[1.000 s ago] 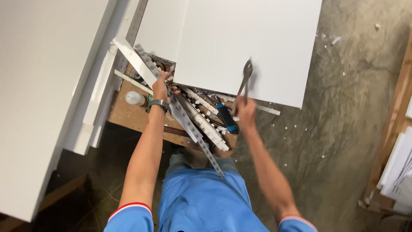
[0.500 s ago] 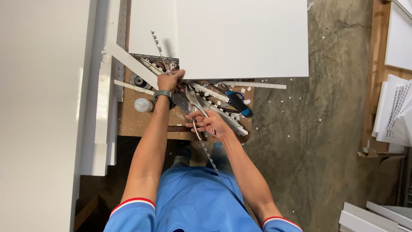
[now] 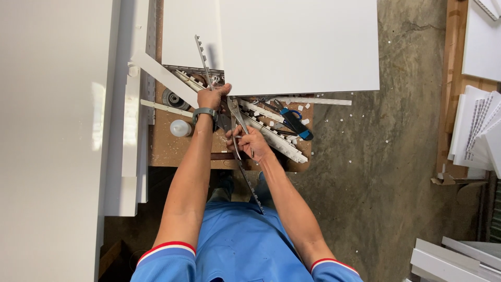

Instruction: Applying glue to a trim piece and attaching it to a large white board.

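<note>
My left hand (image 3: 212,97) grips a long, thin notched metal strip (image 3: 202,56) that runs from the white panels at the top down past my lap. A dark watch sits on that wrist. My right hand (image 3: 249,140) holds grey metal pliers (image 3: 235,111) whose jaws meet the strip just beside my left hand. Both hands work over a brown wooden bench (image 3: 167,149). Beside my right hand lie white notched profile strips (image 3: 276,140) and a blue-handled tool (image 3: 297,124).
A large white panel (image 3: 300,44) covers the bench's far side. White boards (image 3: 52,130) stand on the left. A small clear bottle (image 3: 180,128) rests on the bench. Stacked white panels (image 3: 477,125) and white rails (image 3: 454,258) lie right on the concrete floor (image 3: 386,172).
My right hand came in from the right with the pliers and set them against the strip by my left hand. The strip has swung more upright, and the view shifted.
</note>
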